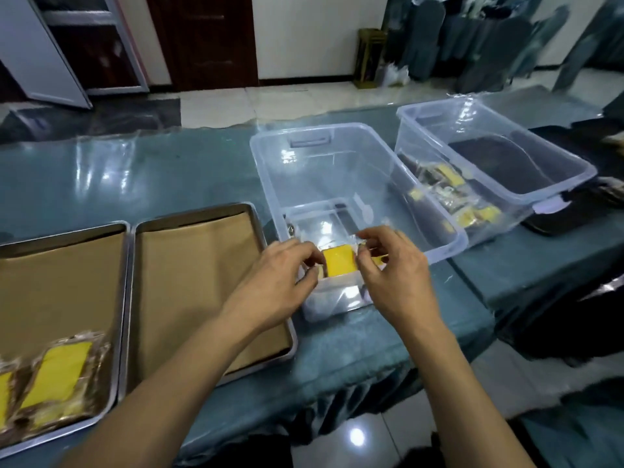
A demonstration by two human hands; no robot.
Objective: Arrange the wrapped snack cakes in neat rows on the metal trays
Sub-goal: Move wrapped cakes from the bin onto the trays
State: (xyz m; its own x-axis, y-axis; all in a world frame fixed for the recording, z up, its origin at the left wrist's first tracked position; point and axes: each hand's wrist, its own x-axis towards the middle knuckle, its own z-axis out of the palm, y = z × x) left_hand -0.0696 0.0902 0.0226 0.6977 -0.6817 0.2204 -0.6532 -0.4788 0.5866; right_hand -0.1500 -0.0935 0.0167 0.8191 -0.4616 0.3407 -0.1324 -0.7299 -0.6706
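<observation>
Apparently both hands point(337, 268) pinched on one clear-wrapped yellow snack cake point(339, 261) over the bin point(270, 170).

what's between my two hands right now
In the head view, a yellow wrapped snack cake sits between the left hand and right hand, both pinching its wrapper.

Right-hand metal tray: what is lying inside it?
Inside the right-hand metal tray only a sheet of brown liner paper shows, with no snack cakes on it. The left hand and forearm cover its near right part, so that area cannot be checked.
</observation>
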